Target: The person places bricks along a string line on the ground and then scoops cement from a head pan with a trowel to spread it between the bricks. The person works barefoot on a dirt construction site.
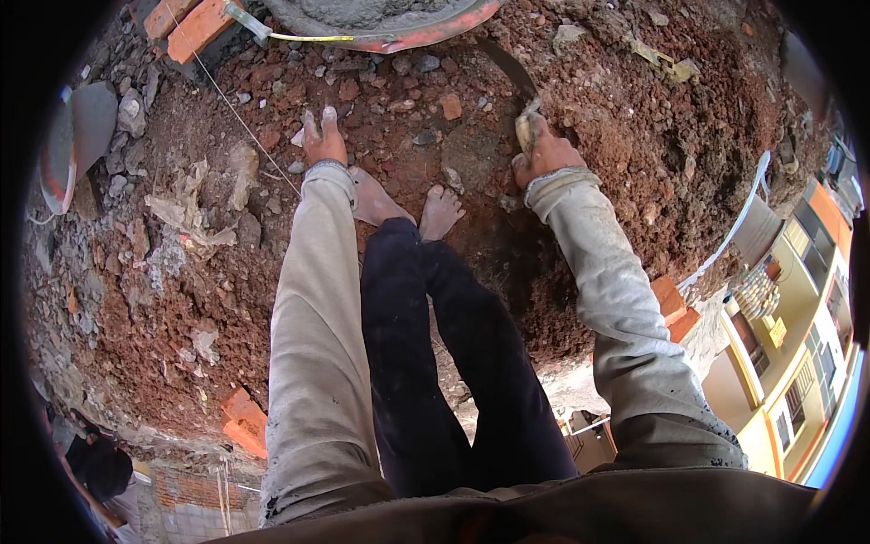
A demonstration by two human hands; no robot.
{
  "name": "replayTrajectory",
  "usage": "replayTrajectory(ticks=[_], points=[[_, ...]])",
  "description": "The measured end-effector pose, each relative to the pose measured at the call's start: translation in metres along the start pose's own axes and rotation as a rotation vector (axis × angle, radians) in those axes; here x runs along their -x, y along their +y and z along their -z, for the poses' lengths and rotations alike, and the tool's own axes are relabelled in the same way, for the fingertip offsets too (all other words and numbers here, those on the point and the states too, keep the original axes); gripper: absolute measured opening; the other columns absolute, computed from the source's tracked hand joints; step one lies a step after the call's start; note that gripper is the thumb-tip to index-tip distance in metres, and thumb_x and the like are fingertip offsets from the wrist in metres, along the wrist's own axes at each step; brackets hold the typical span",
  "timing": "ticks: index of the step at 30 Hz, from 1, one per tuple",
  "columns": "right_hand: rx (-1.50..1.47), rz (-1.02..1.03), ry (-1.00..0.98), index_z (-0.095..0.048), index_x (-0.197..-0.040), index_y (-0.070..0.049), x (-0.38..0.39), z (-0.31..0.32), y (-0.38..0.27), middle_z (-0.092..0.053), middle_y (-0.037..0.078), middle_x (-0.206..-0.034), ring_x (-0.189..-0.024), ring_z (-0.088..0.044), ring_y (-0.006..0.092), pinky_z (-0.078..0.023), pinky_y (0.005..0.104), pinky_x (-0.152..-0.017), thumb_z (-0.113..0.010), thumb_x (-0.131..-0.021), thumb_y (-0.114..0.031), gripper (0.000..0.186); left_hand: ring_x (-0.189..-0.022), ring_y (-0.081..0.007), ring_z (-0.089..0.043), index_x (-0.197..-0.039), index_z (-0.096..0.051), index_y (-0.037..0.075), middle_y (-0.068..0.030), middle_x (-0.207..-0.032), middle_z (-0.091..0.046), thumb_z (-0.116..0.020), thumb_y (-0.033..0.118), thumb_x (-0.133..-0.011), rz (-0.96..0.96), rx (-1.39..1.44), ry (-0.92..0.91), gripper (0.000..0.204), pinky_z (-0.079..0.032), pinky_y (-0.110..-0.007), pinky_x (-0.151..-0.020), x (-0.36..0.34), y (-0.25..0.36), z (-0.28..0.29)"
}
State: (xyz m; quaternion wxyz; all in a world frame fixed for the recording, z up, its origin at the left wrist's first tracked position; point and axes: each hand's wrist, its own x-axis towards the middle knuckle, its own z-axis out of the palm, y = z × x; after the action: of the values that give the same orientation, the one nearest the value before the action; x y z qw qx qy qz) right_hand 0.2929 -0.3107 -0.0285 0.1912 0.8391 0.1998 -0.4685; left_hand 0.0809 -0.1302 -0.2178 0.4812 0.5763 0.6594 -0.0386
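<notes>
My right hand is closed around the handle of a trowel. Its dark blade points away from me, toward the rim of a wide pan that holds wet grey mortar. My left hand hovers over the soil with its visible fingers stretched forward; nothing shows in it. Close to that hand's left runs a thin white string, slanting up toward orange bricks at the far left. A pale stick-like piece with a yellow end lies between those bricks and the pan.
My bare feet stand on reddish, stony soil. A second pan sits at the far left. Other bricks lie at the lower left and by my right sleeve. Lower left, another person is partly visible; buildings rise at right.
</notes>
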Motion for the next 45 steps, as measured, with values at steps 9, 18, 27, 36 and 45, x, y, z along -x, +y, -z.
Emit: replayTrajectory(ticks=[9,18,27,36,45], points=[[-0.144,-0.088,0.020,-0.023,-0.135,0.006,-0.022,-0.091,-0.075,-0.062,0.028,-0.095,-0.090,-0.063,0.0399,-0.052,0.0448,-0.079,-0.060,-0.078,-0.018,0.072,-0.130,-0.0347,-0.034,-0.137,-0.038,0.003,-0.0213,-0.140,-0.037,-0.049,0.045,-0.088,-0.067,0.118,0.084,0.066,-0.027,-0.038,-0.106,-0.021,-0.024,-0.003],[-0.319,-0.059,0.071,-0.022,-0.136,0.003,-0.045,-0.129,-0.119,-0.060,0.026,-0.098,-0.091,-0.062,0.0405,-0.049,0.0466,-0.082,-0.059,-0.075,-0.018,0.074,-0.121,-0.0366,-0.041,-0.129,-0.047,0.003,-0.0221,-0.128,-0.043,-0.061,0.037,-0.084,-0.275,-0.102,0.155,0.058,-0.034,-0.042,-0.102,-0.030,-0.007,0.008],[-0.692,0.004,0.089,-0.026,-0.137,-0.001,0.057,-0.182,-0.087,-0.058,0.029,-0.106,-0.096,-0.056,0.0480,-0.046,0.0484,-0.085,-0.061,-0.073,-0.016,0.075,-0.117,-0.0363,-0.047,-0.130,-0.044,0.006,-0.0303,-0.134,-0.031,-0.077,0.044,-0.066,-0.117,-0.212,-0.069,0.082,-0.041,-0.044,-0.097,-0.005,0.107,-0.055],[-0.622,0.080,0.020,-0.031,-0.135,-0.008,0.032,-0.193,-0.053,-0.059,0.025,-0.107,-0.096,-0.058,0.0453,-0.047,0.0481,-0.084,-0.064,-0.074,-0.022,0.071,-0.109,-0.0295,-0.057,-0.118,-0.059,0.006,-0.0157,-0.121,-0.058,-0.066,0.026,-0.076,-0.455,0.221,-0.871,0.047,-0.042,-0.035,-0.098,0.082,0.154,-0.107],[-0.765,-0.039,0.217,-0.023,-0.141,-0.009,-0.073,-0.187,-0.181,-0.054,0.031,-0.110,-0.105,-0.051,0.0479,-0.041,0.0499,-0.093,-0.058,-0.076,-0.017,0.074,-0.115,-0.0350,-0.047,-0.122,-0.049,-0.004,-0.0218,-0.123,-0.047,-0.058,0.025,-0.086,-0.310,-0.037,0.322,0.048,-0.037,-0.041,-0.098,-0.052,0.007,0.017]])
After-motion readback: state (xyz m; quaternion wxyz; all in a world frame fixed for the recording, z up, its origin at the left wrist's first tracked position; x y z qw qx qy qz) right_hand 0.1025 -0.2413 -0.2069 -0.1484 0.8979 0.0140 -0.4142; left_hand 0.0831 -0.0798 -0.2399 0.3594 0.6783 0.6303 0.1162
